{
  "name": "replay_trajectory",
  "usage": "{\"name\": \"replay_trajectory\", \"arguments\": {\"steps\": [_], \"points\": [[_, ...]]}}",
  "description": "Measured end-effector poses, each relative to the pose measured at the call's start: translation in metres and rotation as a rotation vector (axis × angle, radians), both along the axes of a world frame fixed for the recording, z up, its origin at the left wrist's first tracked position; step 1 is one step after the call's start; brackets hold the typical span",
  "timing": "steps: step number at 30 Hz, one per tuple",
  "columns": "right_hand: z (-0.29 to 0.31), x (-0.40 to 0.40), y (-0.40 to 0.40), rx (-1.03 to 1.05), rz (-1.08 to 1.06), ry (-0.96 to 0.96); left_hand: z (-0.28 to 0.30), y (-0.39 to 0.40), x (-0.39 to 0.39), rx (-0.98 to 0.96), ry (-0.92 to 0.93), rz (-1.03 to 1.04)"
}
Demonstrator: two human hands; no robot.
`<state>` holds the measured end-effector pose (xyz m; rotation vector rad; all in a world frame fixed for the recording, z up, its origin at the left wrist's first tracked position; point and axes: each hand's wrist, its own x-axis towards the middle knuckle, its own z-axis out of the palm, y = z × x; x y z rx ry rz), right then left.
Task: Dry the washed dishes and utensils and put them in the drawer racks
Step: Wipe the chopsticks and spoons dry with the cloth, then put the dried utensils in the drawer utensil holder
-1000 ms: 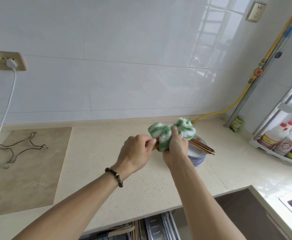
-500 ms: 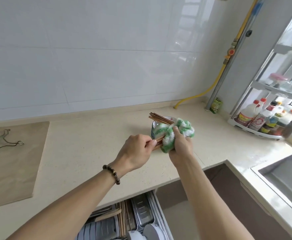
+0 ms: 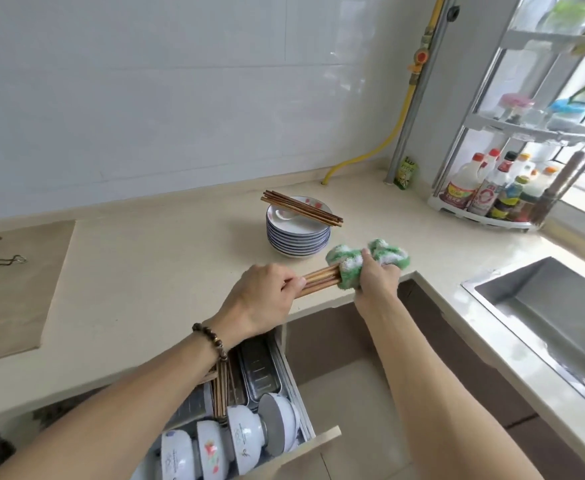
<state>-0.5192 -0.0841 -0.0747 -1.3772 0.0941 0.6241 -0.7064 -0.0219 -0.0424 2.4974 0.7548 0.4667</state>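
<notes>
My left hand (image 3: 267, 299) grips one end of a bundle of wooden chopsticks (image 3: 320, 280) above the counter's front edge. My right hand (image 3: 376, 278) squeezes a green and white cloth (image 3: 364, 261) wrapped round the bundle's other end. Behind them on the counter stands a stack of white plates (image 3: 298, 233) with a spoon and more chopsticks (image 3: 301, 211) lying across the top. Below, the open drawer rack (image 3: 260, 403) holds several bowls (image 3: 246, 434) on edge, chopsticks and a metal tray.
A steel sink (image 3: 554, 317) lies at the right. A corner shelf (image 3: 526, 188) with bottles stands at the back right, beside a yellow hose (image 3: 377, 150). A tan mat (image 3: 10, 285) with a wire trivet lies at the left.
Both hands have drawn back from the plate stack toward the counter's front edge, the cloth now at the far end of the chopsticks. The view has tipped down and shows more of the open drawer.
</notes>
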Motion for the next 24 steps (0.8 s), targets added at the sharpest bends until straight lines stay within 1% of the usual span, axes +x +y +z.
{"name": "replay_trajectory", "arguments": {"steps": [2,4,7,9,13,16,17,19,21,24], "points": [[-0.021,0.02,-0.02,-0.21,0.022,-0.147,-0.011,-0.011,-0.008,0.023,0.057,0.023],[-0.039,0.033,-0.045,-0.317,0.073,-0.203,-0.025,-0.015,-0.02,0.01,0.146,0.09],[-0.064,0.03,-0.076,-0.336,0.174,-0.186,-0.058,-0.025,-0.032,-0.038,0.32,0.208],[-0.08,0.02,-0.086,-0.32,0.291,-0.176,-0.089,-0.036,-0.034,-0.11,0.377,0.291],[-0.113,-0.003,-0.103,-0.362,0.544,-0.11,-0.168,-0.053,-0.04,-0.377,0.398,0.523],[-0.145,-0.015,-0.109,-0.389,0.596,-0.074,-0.225,-0.06,-0.047,-0.498,0.44,0.637],[-0.155,-0.018,-0.108,-0.399,0.605,-0.072,-0.243,-0.06,-0.048,-0.536,0.431,0.681],[-0.168,-0.019,-0.107,-0.411,0.606,-0.074,-0.268,-0.055,-0.046,-0.635,0.353,0.763],[-0.18,-0.017,-0.099,-0.414,0.618,-0.089,-0.291,-0.044,-0.035,-0.685,0.284,0.813],[-0.2,-0.015,-0.081,-0.415,0.672,-0.134,-0.318,-0.026,-0.016,-0.672,0.291,0.82]]}}
